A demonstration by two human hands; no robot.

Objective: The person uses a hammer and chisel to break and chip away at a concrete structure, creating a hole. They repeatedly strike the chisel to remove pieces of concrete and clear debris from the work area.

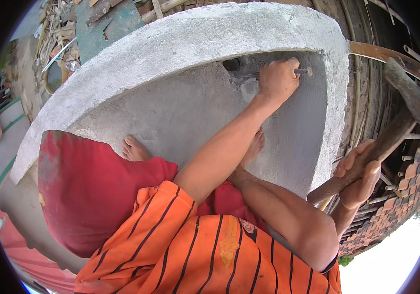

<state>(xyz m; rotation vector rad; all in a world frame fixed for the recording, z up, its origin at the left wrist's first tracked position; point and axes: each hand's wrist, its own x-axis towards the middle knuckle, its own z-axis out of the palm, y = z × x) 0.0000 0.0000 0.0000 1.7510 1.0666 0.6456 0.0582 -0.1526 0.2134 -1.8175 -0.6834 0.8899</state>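
My left hand (277, 81) is closed around a steel chisel (303, 71), which lies nearly level. Its struck end sticks out to the right of my fist. The other end points left to a rough, chipped spot beside a dark hole (231, 64) in the grey concrete floor (171, 105), close under the raised rim. Out at the right, my right hand (359, 171) grips the wooden handle of a hammer (391, 134). The hammer is raised well apart from the chisel, its heavy head (408, 93) up and away from me.
A thick curved concrete rim (185, 36) bounds the floor at the far side and right. My bare feet (135, 148) stand on the concrete. Beyond the rim lie scrap wood and a green sheet (107, 32). Roof tiles (391, 210) and poles are at the right.
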